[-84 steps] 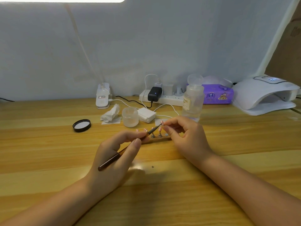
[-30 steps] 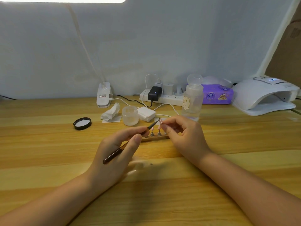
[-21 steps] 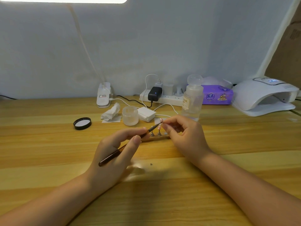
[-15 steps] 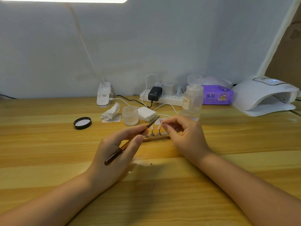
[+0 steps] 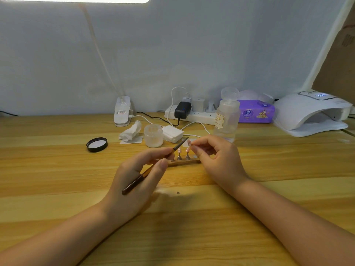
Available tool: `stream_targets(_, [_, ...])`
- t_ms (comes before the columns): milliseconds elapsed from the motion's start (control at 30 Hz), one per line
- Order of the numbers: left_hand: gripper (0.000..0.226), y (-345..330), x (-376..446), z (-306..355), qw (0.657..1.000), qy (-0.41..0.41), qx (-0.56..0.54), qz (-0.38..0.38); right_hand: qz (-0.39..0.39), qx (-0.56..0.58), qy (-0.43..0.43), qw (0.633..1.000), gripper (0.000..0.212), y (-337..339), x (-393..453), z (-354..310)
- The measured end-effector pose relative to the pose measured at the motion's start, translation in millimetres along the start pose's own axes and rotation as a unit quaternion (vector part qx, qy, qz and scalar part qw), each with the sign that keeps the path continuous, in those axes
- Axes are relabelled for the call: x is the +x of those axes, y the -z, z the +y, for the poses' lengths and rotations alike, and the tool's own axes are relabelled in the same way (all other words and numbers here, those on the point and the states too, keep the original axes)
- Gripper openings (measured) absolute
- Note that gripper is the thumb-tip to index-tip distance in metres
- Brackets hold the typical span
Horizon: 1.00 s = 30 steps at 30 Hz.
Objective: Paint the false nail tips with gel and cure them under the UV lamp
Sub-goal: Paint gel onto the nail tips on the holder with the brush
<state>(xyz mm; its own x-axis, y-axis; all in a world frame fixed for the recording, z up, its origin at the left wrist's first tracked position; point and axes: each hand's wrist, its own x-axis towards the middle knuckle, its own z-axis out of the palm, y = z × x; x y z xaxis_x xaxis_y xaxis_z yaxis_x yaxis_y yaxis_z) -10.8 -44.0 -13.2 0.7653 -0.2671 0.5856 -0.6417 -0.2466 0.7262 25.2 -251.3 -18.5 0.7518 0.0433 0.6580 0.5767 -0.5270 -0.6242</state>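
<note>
While the left hand point(image 5: 134, 181) grips the brush point(image 5: 153, 167), the right hand point(image 5: 217, 160) pinches a nail tip point(image 5: 189, 142) above the wooden holder point(image 5: 184, 161).

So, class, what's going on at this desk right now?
A person is painting false nails. The left hand holds a brush, its tip raised toward a nail tip pinched in the right hand. Two more tips sit on a wooden stand between the hands. The open jar stands behind it, its lid off to the left. The UV lamp waits at far right.
</note>
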Motion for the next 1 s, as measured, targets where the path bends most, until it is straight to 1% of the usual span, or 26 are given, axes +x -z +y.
stream_targets(167, [0.022, -0.3, -2.0, -0.9, 1.000, 0.000, -0.020, -0.002, 0.006, -0.003, 0.010, 1.000, 0.011, 0.2, 0.1, -0.7])
stream_targets(267, [0.029, 1.2, -3.0, 0.4, 1.000, 0.012, -0.025, -0.014, 0.005, -0.006, 0.010, 1.000, 0.010, 0.6, 0.4, -0.7])
stream_targets(333, [0.032, 1.5, -2.8, 0.6, 0.999, 0.016, -0.028, -0.008, 0.006, -0.006, 0.011, 1.000, 0.011, 0.9, 0.3, -0.7])
stream_targets(500, [0.032, 1.0, -0.5, -1.1, 1.000, 0.010, -0.006, -0.005, 0.004, -0.005, 0.010, 1.000, 0.009, 0.8, 0.6, -0.4])
stream_targets(600, [0.027, 0.1, -0.8, -2.9, 1.000, 0.009, 0.003, -0.009, 0.005, -0.006, 0.011, 1.000, 0.008, 0.3, 0.5, -0.2])
stream_targets(700, [0.025, 0.8, -1.4, -3.4, 1.000, 0.016, -0.015, -0.012, 0.006, -0.012, 0.010, 1.000, 0.008, 0.3, 0.4, -0.4])
stream_targets(867, [0.030, 0.9, -2.0, -0.7, 1.000, 0.019, -0.024, 0.000, 0.009, -0.013, 0.017, 1.000, 0.009, 0.8, 0.8, -1.2])
stream_targets(1000, [0.024, 0.9, -0.2, -1.2, 1.000, 0.017, -0.003, -0.002, 0.007, -0.014, 0.018, 1.000, 0.007, 0.8, 0.9, -0.4])
